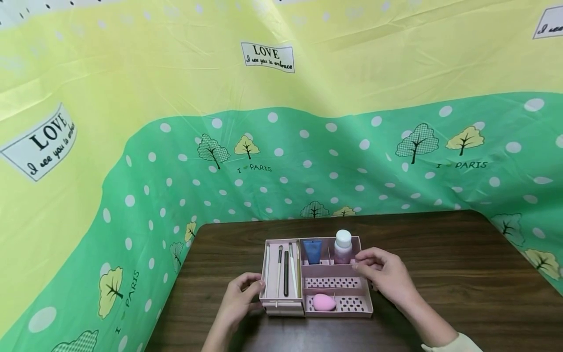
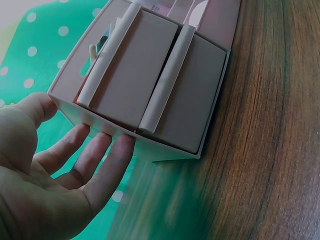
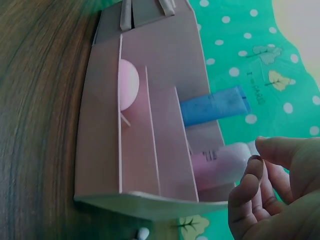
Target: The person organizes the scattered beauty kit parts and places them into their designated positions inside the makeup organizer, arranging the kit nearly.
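A pink cosmetics organizer stands on the table. My left hand is at its left end; in the left wrist view the fingertips touch the side wall beside two drawers. My right hand hovers at the right end with loosely bent fingers, close to a pink bottle with a white cap. In the right wrist view the thumb overlaps the bottle's cap end. A blue tube stands in the neighbouring back compartment. Down at the front sits a pink makeup sponge.
Makeup brushes and a dark pencil-like stick lie in the organizer's top left tray. A small white object shows beyond its right end. The dark wooden table is backed by a patterned green and yellow cloth.
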Tool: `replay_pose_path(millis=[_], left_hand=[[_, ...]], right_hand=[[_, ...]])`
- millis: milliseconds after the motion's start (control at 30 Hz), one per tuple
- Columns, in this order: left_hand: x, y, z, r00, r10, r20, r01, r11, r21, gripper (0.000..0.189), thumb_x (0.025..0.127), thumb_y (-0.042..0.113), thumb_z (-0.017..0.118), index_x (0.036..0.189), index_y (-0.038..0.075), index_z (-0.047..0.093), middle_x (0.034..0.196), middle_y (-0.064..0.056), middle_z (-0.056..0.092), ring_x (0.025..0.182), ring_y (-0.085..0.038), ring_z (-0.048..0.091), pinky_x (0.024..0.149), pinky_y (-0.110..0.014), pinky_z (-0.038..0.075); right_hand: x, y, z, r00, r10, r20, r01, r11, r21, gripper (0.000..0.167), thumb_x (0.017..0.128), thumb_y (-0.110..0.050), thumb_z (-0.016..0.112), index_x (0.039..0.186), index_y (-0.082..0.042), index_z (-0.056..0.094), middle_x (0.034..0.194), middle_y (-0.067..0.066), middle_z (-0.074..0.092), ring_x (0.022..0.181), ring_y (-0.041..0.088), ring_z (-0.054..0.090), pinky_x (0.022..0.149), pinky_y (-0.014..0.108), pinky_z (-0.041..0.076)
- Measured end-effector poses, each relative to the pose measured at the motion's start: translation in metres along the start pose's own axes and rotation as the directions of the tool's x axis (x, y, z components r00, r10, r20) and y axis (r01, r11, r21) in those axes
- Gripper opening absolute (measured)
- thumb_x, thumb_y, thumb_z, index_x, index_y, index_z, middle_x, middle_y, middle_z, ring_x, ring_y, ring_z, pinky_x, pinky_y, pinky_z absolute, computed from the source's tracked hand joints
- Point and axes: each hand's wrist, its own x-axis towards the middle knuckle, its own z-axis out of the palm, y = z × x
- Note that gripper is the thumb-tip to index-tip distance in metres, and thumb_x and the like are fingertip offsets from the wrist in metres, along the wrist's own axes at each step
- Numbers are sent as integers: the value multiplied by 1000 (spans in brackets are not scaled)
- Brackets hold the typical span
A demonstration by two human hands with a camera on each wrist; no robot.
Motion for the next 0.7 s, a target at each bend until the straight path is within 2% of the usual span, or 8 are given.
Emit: replay_pose_path(millis=[167, 400, 700], left_hand=[[-1, 0, 0, 1000, 4, 7, -4, 1000, 1, 36, 96, 16, 68, 124, -6, 64, 107, -12, 65, 91, -18, 66, 78, -45, 65], [-1, 0, 0, 1000, -1, 5, 1, 1000, -9, 36, 96, 17, 68, 124, -6, 64, 106, -11, 65, 90, -18, 66, 77, -43, 65], [-2, 1, 0, 1000, 0, 8, 0, 1000, -3, 36, 97, 16, 68, 125, -6, 64, 106, -11, 64, 88, -18, 65, 77, -44, 65]], right_hand=[[-2, 7, -6, 1000, 4, -18, -4, 1000, 1, 26, 89, -18, 81, 108, -3, 72, 90, 8, 72, 63, 12, 60, 46, 28, 52], [-2, 21, -12, 997, -26, -69, 19, 995, -99, 21, 88, -15, 81, 105, -5, 74, 89, 6, 73, 68, 7, 60, 56, 23, 52], [-4, 37, -19, 997, -2, -74, -7, 993, -114, 23, 89, -15, 80, 108, -3, 73, 91, 8, 74, 69, 6, 62, 55, 25, 54]])
